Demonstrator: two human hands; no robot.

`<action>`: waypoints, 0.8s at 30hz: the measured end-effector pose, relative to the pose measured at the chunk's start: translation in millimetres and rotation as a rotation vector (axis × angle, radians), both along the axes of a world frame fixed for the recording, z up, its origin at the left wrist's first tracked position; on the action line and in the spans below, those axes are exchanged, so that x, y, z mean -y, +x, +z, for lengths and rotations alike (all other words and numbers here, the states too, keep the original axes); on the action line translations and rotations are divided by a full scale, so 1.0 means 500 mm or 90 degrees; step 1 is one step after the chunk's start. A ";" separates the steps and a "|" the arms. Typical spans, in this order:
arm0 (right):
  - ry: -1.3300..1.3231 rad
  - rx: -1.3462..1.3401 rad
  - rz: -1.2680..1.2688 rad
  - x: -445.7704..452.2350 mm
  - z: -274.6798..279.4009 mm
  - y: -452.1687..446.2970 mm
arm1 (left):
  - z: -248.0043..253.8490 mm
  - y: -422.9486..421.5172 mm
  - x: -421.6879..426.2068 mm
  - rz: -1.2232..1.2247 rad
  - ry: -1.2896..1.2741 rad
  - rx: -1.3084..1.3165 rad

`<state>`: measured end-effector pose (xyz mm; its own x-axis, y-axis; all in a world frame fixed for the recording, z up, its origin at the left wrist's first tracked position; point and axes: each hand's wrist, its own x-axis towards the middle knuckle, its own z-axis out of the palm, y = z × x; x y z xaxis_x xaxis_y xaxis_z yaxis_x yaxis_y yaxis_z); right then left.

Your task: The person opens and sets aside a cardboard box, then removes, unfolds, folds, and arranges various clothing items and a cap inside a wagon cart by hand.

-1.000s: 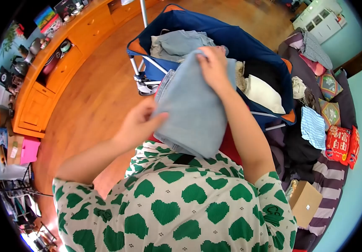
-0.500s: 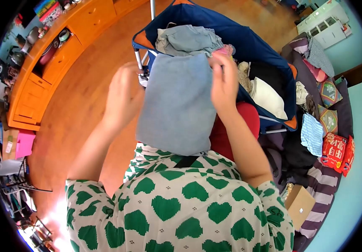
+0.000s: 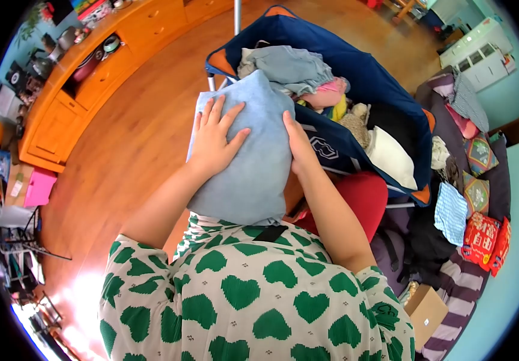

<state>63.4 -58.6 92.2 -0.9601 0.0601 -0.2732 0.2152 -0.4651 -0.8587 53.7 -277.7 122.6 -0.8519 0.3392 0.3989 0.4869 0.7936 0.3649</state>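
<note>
Just in front of the person's waist, both forearms reach forward from short sleeves of a white shirt with green hearts (image 3: 273, 325) and converge on a folded blue-grey cloth (image 3: 253, 165). The left hand (image 3: 216, 144) lies back upward, its wrist low and its fingers pointing away from the body; the right hand (image 3: 299, 144) comes in from the side, roughly on edge.

The cloth sits between the two hands, one side of it beneath the left palm and the other against the right hand. Its lower edge meets the shirt front, and its far corner overlaps, in view, the near side of a navy wagon (image 3: 356, 66) with orange corners; whether they touch is unclear.

On the left hand the fingers are spread flat and nearly straight, thumb held out to the side, pressing on the upper face of the cloth without curling round it. On the right hand, one extended digit shows along the cloth's side edge; the others are hidden, so how far they close, or whether they grip, cannot be told.

Inside the wagon lie a grey-blue garment (image 3: 292, 65), a pink cloth (image 3: 325, 94) and a white cloth (image 3: 390, 157).
</note>
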 end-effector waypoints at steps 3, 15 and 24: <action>0.034 -0.018 -0.033 0.010 -0.023 -0.036 | -0.013 -0.008 0.025 -0.004 0.049 0.036; -0.088 0.168 0.192 -0.055 -0.020 0.116 | -0.131 -0.017 0.082 -0.004 0.414 0.290; -0.062 0.001 0.201 0.013 0.063 0.218 | -0.008 0.068 0.145 -0.006 0.497 0.635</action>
<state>172.5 -65.2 123.6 -0.9269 -0.2670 -0.2639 0.3627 -0.4558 -0.8128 87.4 -350.2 118.7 -0.8956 0.3120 -0.3171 -0.2645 0.1997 0.9435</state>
